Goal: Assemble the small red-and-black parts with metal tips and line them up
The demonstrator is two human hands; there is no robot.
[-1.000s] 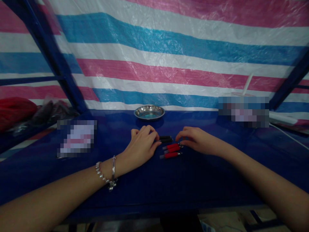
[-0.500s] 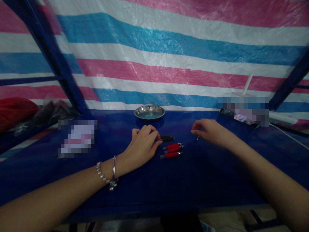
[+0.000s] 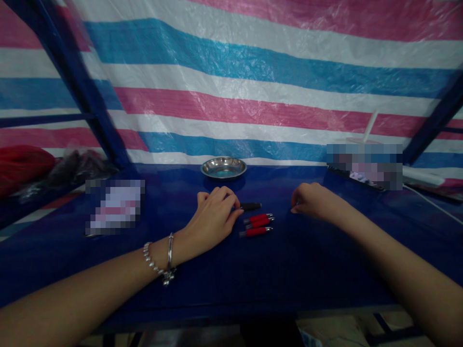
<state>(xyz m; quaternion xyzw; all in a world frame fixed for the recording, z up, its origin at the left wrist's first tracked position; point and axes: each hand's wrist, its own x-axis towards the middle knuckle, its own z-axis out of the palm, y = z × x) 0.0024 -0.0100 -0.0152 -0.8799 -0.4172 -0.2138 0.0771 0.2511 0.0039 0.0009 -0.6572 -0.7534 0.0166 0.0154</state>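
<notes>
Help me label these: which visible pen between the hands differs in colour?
The black pen at the left hand; the other three visible pens are red.

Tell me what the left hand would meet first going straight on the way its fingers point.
Most likely the black pen, which the left hand seems to touch; a grip is hard to confirm. Past it, roughly in line, comes the right hand, though depth is unclear.

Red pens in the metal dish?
No, the red pens lie on the blue table, on the near side of the metal dish.
</notes>
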